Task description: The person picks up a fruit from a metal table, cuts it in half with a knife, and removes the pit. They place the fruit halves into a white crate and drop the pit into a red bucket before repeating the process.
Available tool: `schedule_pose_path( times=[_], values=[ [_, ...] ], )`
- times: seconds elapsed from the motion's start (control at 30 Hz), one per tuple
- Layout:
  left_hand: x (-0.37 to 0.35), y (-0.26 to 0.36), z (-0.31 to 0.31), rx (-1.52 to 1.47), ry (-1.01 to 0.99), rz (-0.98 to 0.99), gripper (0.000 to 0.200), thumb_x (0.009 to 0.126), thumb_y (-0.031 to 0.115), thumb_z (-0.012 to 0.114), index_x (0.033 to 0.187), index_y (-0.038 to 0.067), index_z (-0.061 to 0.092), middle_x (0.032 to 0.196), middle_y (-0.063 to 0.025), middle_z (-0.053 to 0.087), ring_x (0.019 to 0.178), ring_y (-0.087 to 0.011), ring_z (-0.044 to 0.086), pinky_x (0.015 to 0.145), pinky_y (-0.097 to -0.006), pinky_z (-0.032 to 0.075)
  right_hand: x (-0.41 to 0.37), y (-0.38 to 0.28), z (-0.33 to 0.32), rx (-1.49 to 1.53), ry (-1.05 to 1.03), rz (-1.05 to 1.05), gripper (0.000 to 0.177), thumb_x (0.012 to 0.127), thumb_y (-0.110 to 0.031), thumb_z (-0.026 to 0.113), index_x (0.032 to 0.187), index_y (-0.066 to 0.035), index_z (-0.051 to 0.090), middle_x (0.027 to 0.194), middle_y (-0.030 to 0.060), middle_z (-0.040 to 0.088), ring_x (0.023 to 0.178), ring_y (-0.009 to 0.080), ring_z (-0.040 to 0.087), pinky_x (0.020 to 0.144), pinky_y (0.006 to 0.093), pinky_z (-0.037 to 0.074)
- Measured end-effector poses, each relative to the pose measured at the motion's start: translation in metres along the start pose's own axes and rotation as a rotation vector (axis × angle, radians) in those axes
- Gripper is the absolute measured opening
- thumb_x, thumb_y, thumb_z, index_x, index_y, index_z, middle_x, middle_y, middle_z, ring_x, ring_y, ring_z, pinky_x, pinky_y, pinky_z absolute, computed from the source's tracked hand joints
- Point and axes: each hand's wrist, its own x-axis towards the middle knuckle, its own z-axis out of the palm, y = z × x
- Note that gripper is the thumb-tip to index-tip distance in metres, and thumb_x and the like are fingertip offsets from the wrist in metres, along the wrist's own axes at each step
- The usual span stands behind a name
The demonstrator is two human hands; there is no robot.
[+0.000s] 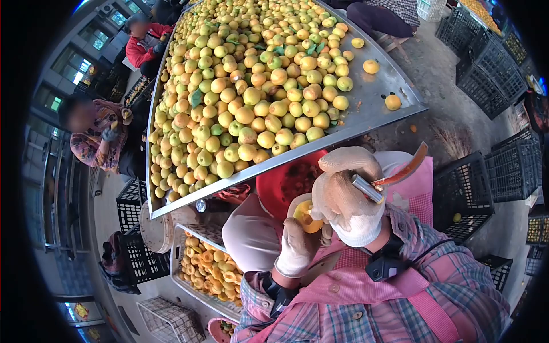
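Observation:
My left hand (298, 243), in a pale glove, is closed around a yellow fruit (307, 217) whose flesh shows at an opening. Against the fruit's right side is my right hand (349, 191), also gloved, its fingers wrapped round a tool with a metal tube (367, 188) and a curved brown strip (405, 167). The tool's working end is hidden by the glove. Both hands are above my lap, close to the near edge of a metal table (286, 160) heaped with yellow-green fruit (246, 114).
Below the table stands a red basin (286, 183). A white crate (240, 311) of opened fruit is at lower left. Black crates (463, 194) stand at right. Co-workers (97, 131) sit along the table's left side; another person (380, 20) sits at upper right.

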Motion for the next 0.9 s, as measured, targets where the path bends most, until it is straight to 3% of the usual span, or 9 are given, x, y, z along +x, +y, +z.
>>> schedule_pose_path(
  times=[0.23,0.27,0.5,0.53,0.6,0.63,0.7,0.77,0.9],
  values=[
    [-0.001,-0.003,0.005,0.069,-0.020,0.088,0.080,0.089,0.074,0.033,0.126,0.004,0.043,0.082,-0.0020,0.054,0.063,-0.0077,0.047,0.053,-0.0208,0.037,0.002,-0.008,-0.001,-0.154,-0.098,0.111,0.021,0.087,0.001,0.059,0.108,0.000,0.061,0.091,0.0036,0.067,0.069,0.0053,0.059,0.061,0.0201,0.047],
    [-0.001,-0.005,0.005,0.067,0.033,0.097,0.079,0.090,0.073,0.033,0.127,0.004,0.043,0.083,-0.0022,0.054,0.064,-0.0079,0.047,0.053,-0.0208,0.037,0.003,-0.002,-0.006,-0.393,-0.189,-0.033,0.029,0.093,-0.012,0.058,0.117,0.003,0.051,0.063,0.0036,0.049,0.048,0.0126,0.047,0.047,0.0268,0.041],
    [0.003,-0.005,0.003,0.034,-0.084,0.200,0.077,0.092,0.070,0.034,0.130,0.003,0.041,0.092,-0.0039,0.055,0.069,-0.0084,0.049,0.059,-0.0214,0.040,-0.002,0.002,-0.005,-0.186,0.019,0.094,0.020,0.088,-0.004,0.055,0.108,0.002,0.055,0.052,0.0032,0.043,0.043,0.0141,0.044,0.044,0.0303,0.042],
    [0.001,-0.003,0.007,0.156,0.001,0.225,0.074,0.094,0.067,0.033,0.130,0.003,0.041,0.097,-0.0050,0.056,0.075,-0.0100,0.052,0.065,-0.0232,0.043,0.001,0.003,-0.001,-0.539,-0.073,-0.442,0.017,0.077,0.005,0.063,0.091,-0.004,0.064,0.095,0.0120,0.067,0.057,0.0180,0.062,0.051,0.0263,0.049],
    [0.003,-0.010,-0.001,0.618,0.087,0.327,0.062,0.101,0.054,0.027,0.132,0.001,0.041,0.112,-0.0083,0.056,0.098,-0.0160,0.056,0.086,-0.0291,0.046,-0.003,0.003,-0.006,-0.659,-0.260,-0.659,0.021,0.071,0.003,0.067,0.090,-0.006,0.063,0.101,0.0129,0.068,0.066,0.0250,0.067,0.055,0.0318,0.053],
    [0.006,-0.017,0.001,0.178,0.077,0.217,0.054,0.103,0.045,0.026,0.133,0.001,0.040,0.117,-0.0102,0.056,0.109,-0.0192,0.054,0.094,-0.0313,0.043,-0.001,0.010,-0.002,-0.733,-0.237,-0.851,0.023,0.070,0.002,0.068,0.090,-0.007,0.064,0.101,0.0125,0.068,0.066,0.0257,0.067,0.055,0.0329,0.053],
    [0.007,-0.019,-0.001,0.297,0.111,0.256,0.049,0.103,0.039,0.029,0.131,0.000,0.042,0.117,-0.0117,0.056,0.110,-0.0203,0.055,0.091,-0.0314,0.044,-0.005,0.016,0.001,-0.722,-0.121,-0.773,0.024,0.070,0.002,0.068,0.092,-0.007,0.064,0.099,0.0122,0.069,0.065,0.0249,0.066,0.053,0.0325,0.051],
    [0.019,-0.025,-0.009,1.083,0.217,0.696,0.047,0.103,0.036,0.031,0.128,0.000,0.046,0.115,-0.0129,0.056,0.105,-0.0208,0.056,0.088,-0.0317,0.046,0.006,0.006,-0.001,-0.558,-0.392,-0.592,0.025,0.069,0.004,0.068,0.092,-0.005,0.064,0.098,0.0123,0.069,0.064,0.0229,0.066,0.053,0.0313,0.050],
    [0.012,-0.014,0.004,0.558,0.230,0.404,0.048,0.103,0.039,0.030,0.124,0.001,0.048,0.107,-0.0121,0.058,0.094,-0.0209,0.058,0.084,-0.0308,0.047,0.006,0.000,-0.005,-0.625,-0.276,-0.432,0.027,0.073,0.009,0.063,0.099,-0.001,0.065,0.098,0.0105,0.069,0.076,0.0222,0.069,0.068,0.0310,0.055]
  ],
)
